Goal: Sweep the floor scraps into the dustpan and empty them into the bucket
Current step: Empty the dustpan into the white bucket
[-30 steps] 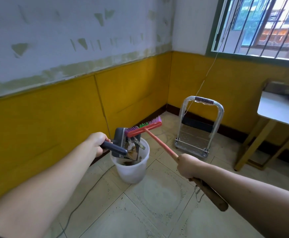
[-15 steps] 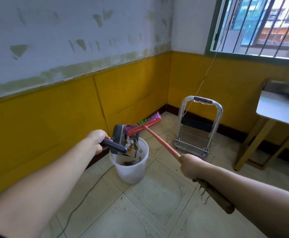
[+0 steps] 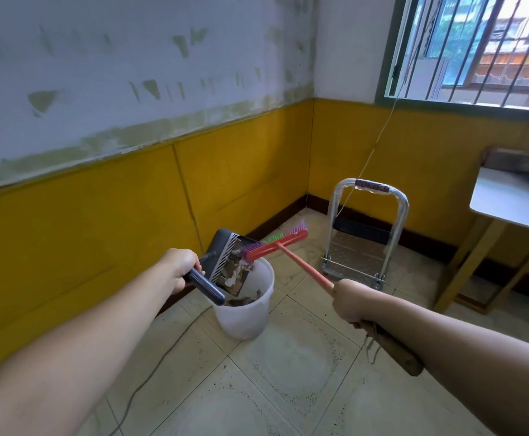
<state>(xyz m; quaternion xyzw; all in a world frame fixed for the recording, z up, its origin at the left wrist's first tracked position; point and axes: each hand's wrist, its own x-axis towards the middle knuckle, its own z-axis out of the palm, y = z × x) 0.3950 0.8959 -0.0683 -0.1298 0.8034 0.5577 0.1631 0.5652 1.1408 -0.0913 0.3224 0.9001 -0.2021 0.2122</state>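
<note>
A white bucket (image 3: 247, 320) stands on the tiled floor by the yellow wall. My left hand (image 3: 179, 269) grips the dark handle of a grey dustpan (image 3: 222, 251), tilted steeply over the bucket's mouth. Paper and brown scraps (image 3: 236, 272) cling inside the pan and more lie in the bucket. My right hand (image 3: 353, 299) holds the red handle of a broom (image 3: 277, 245). Its red head with pink and green bristles rests against the pan's upper edge, above the bucket.
A folding hand trolley (image 3: 367, 229) stands upright near the corner, right of the bucket. A white table (image 3: 515, 202) with wooden legs is at the right edge. A thin cable (image 3: 162, 357) runs across the floor tiles past the bucket. A barred window sits upper right.
The broom head has slid a little down against the dustpan over the bucket. The dustpan stays tilted; both hands keep their grip.
</note>
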